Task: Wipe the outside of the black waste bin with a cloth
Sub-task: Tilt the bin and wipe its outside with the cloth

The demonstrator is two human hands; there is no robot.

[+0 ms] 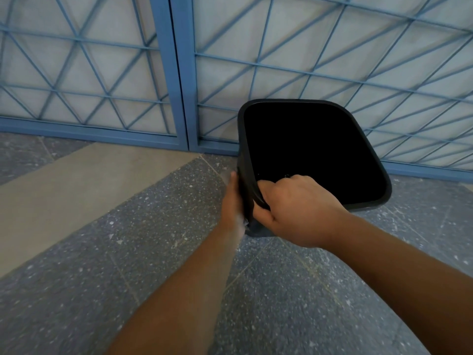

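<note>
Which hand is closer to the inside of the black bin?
The right hand. It grips the near rim of the black bin, with fingers curled over into the inside. The left hand lies against the bin's outer left wall, outside it.

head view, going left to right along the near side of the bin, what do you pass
left hand flat against the bin's outer wall → black waste bin near corner rim → right hand gripping that rim. A bit of pale cloth shows under the left hand.
</note>
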